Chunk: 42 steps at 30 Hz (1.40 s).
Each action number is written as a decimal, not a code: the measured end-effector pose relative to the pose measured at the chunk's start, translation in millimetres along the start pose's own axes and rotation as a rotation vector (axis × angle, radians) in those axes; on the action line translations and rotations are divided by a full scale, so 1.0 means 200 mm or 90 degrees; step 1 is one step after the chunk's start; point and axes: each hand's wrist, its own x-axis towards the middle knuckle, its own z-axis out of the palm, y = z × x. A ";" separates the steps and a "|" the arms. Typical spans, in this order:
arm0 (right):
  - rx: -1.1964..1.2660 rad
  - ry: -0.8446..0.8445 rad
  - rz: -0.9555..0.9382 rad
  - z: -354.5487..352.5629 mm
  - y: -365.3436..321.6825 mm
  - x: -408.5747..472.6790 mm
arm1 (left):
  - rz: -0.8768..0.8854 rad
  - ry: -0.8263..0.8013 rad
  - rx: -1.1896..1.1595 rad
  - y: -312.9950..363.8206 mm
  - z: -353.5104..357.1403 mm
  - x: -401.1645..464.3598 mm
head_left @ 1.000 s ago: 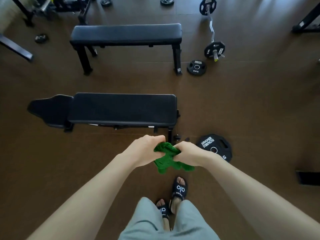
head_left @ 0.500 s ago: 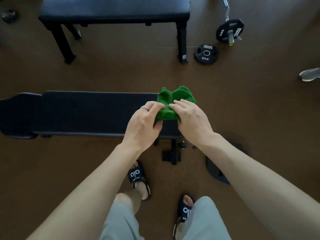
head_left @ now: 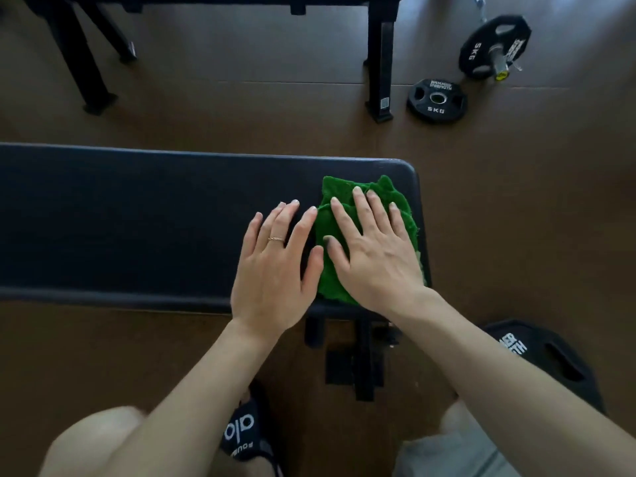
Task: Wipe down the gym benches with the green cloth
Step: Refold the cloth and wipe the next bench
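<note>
The green cloth (head_left: pixel 335 277) lies spread on the right end of the near black bench (head_left: pixel 137 222). My right hand (head_left: pixel 373 249) presses flat on top of the cloth, fingers straight and spread. My left hand (head_left: pixel 275 263) is flat just left of the cloth, its thumb and index finger at the cloth's left edge, fingers straight over the bench pad. A second black bench (head_left: pixel 380 63) stands farther back; only its legs and underside show at the top of the view.
A 5 kg weight plate (head_left: pixel 436 100) lies on the brown floor by the far bench's leg, with a loaded curl bar (head_left: pixel 495 46) behind it. A large black plate (head_left: pixel 547 359) lies by my right arm. The near bench's foot (head_left: pixel 358 363) stands between my sandalled feet.
I stepped up to the near bench and lowered the bunched cloth from both hands' grip onto its right end. Both hands opened flat, the right one on the cloth.
</note>
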 end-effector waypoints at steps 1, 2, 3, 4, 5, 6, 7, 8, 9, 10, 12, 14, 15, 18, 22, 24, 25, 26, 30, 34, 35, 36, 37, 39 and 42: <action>-0.006 0.016 -0.001 0.01 0.01 0.02 | 0.001 0.025 -0.004 0.00 0.02 -0.01; -0.009 0.027 -0.006 0.02 0.01 0.05 | 0.002 0.045 -0.006 0.00 0.03 -0.01; -0.011 0.035 -0.016 0.02 0.03 0.08 | 0.001 0.060 -0.006 0.00 0.04 -0.02; -0.013 0.039 -0.027 0.02 0.04 0.12 | -0.002 0.072 -0.005 0.00 0.04 -0.01; -0.012 0.040 -0.035 0.02 0.05 0.16 | -0.005 0.079 -0.004 0.00 0.04 -0.01; -0.008 0.040 -0.035 0.01 0.06 0.21 | -0.009 0.082 -0.004 0.01 0.04 -0.01; -0.004 0.041 -0.032 0.00 0.07 0.26 | -0.013 0.084 -0.005 0.01 0.04 -0.01; -0.003 0.039 -0.024 -0.01 0.06 0.31 | -0.016 0.087 -0.006 0.01 0.04 -0.01; -0.004 0.036 -0.014 -0.02 0.06 0.35 | -0.015 0.091 -0.009 0.01 0.04 -0.02; -0.005 0.036 -0.008 -0.02 0.06 0.37 | -0.014 0.096 -0.013 0.01 0.04 -0.02; -0.001 0.036 -0.006 -0.02 0.05 0.33 | -0.018 0.115 -0.018 0.01 0.04 -0.03; 0.014 0.032 -0.020 0.00 0.05 0.17 | -0.019 0.132 -0.016 0.01 0.05 -0.03; 0.016 0.033 -0.031 0.01 0.04 0.06 | -0.016 0.136 -0.016 0.01 0.05 -0.03; -0.005 0.028 -0.063 0.04 0.05 -0.19 | -0.006 0.140 -0.020 0.01 0.06 -0.03; -0.006 0.025 -0.047 0.00 0.16 0.03 | -0.016 0.149 -0.020 0.02 0.06 -0.02; 0.009 0.033 0.014 -0.04 0.23 0.23 | -0.025 0.152 -0.017 0.02 0.06 -0.02; 0.015 0.033 0.048 -0.05 0.25 0.31 | -0.029 0.153 -0.016 0.03 0.06 -0.02; 0.021 0.032 0.071 -0.05 0.26 0.35 | -0.032 0.155 -0.015 0.03 0.06 -0.02; 0.055 0.051 0.101 -0.01 0.19 0.15 | -0.031 0.151 -0.009 0.02 0.06 -0.03; 0.068 0.066 0.080 0.06 0.14 -0.20 | -0.051 0.138 -0.012 0.02 0.06 -0.02; 0.079 0.061 0.073 0.06 0.16 -0.18 | -0.055 0.137 -0.014 0.03 0.06 -0.02; 0.090 0.066 0.070 0.05 0.20 -0.11 | -0.058 0.136 -0.015 0.03 0.06 -0.02; 0.112 0.073 0.072 0.03 0.25 -0.02 | -0.060 0.135 -0.014 0.03 0.07 -0.02; 0.187 0.075 0.097 -0.01 0.32 0.19 | -0.062 0.131 -0.011 0.03 0.07 -0.01; 0.241 0.081 0.141 -0.04 0.37 0.37 | -0.058 0.124 -0.008 0.03 0.06 -0.01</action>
